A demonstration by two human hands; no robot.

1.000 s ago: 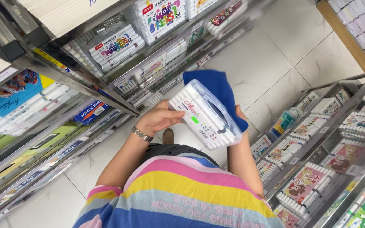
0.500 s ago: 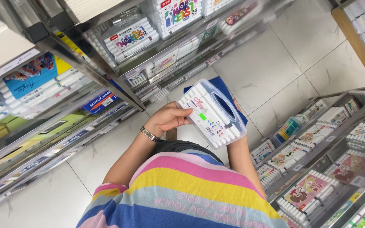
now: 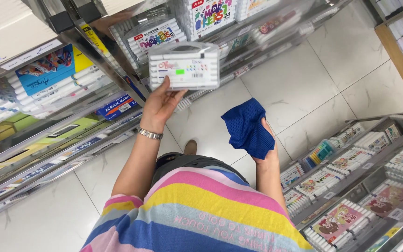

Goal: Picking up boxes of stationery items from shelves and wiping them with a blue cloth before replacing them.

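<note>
clear plastic, a marker case [image 3: 184, 66] sits in the left hand [image 3: 158, 106], fingers under its lower edge, thumb at the side, held up at 11 o'clock against the steel shelf [image 3: 117, 88]. the right hand [image 3: 267, 147] is closed on a blue cloth [image 3: 247, 127] at 2 o'clock, fingers mostly hidden under it. a second ago both hands held the case over the cloth near the belly; now the case is lifted away to the rack and the cloth hangs apart, so the wiping looks finished for this case. the case shows white marker barrels, a white label with a small green patch and colour dots. at 12 o'clock sit similar packs [image 3: 155, 36] with bright lettering; at 9 a blue-and-yellow box [image 3: 47, 70]; at 4 packs with cartoon covers [image 3: 336, 217].
</note>
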